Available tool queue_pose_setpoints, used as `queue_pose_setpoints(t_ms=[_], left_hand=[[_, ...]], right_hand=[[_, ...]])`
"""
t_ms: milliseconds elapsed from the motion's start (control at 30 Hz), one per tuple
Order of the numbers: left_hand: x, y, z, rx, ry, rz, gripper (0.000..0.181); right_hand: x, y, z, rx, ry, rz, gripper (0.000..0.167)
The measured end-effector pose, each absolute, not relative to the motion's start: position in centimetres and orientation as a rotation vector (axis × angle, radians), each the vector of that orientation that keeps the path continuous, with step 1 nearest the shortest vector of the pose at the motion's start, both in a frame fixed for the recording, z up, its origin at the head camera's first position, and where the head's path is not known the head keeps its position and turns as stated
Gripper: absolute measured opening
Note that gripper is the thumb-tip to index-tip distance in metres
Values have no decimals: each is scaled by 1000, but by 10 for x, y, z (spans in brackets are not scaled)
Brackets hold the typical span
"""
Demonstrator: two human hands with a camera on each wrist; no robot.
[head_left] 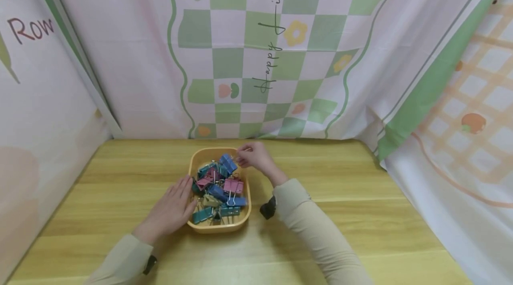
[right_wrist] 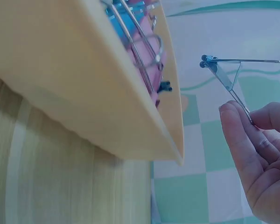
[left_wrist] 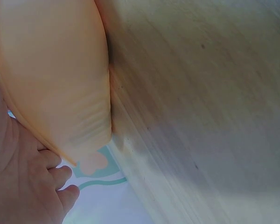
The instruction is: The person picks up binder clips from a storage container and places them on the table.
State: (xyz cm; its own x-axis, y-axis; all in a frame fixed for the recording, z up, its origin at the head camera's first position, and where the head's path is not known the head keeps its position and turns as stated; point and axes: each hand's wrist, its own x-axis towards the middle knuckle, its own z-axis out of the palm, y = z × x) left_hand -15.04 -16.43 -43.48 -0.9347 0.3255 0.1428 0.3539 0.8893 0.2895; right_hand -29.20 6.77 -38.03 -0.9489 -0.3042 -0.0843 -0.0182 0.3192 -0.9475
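Note:
A yellow plastic basket (head_left: 218, 229) holds a heap of binder clips in blue, teal, pink and pale yellow. My left hand (head_left: 170, 209) rests on the basket's left rim with its fingers extended. In the left wrist view that hand (left_wrist: 25, 172) lies along the rim. Just above the far right corner of the basket, my right hand (head_left: 256, 156) pinches a blue binder clip (right_wrist: 222, 75) by one wire handle. Thumb and fingers of the right hand (right_wrist: 266, 154) meet on that handle, and the clip's other handle sticks out freely.
The basket stands on a wood-grain table (head_left: 340, 231). Behind the table hangs a green-and-white checkered curtain (head_left: 260, 53) with printed lettering. More printed cloth (head_left: 48, 111) encloses the left side, and another curtain (head_left: 453, 142) the right.

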Motion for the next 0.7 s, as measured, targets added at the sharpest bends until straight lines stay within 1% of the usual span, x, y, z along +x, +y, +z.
queue_pose_setpoints(t_ms=[300, 700], left_hand=[[-151, -165, -436, -538, -2963, -473, 61], [-151, -165, -438, -521, -2981, -482, 62]], right_hand=[[-303, 92, -383, -208, 2368, -1793, 21], [-317, 119, -404, 10, 2268, -1944, 26]])
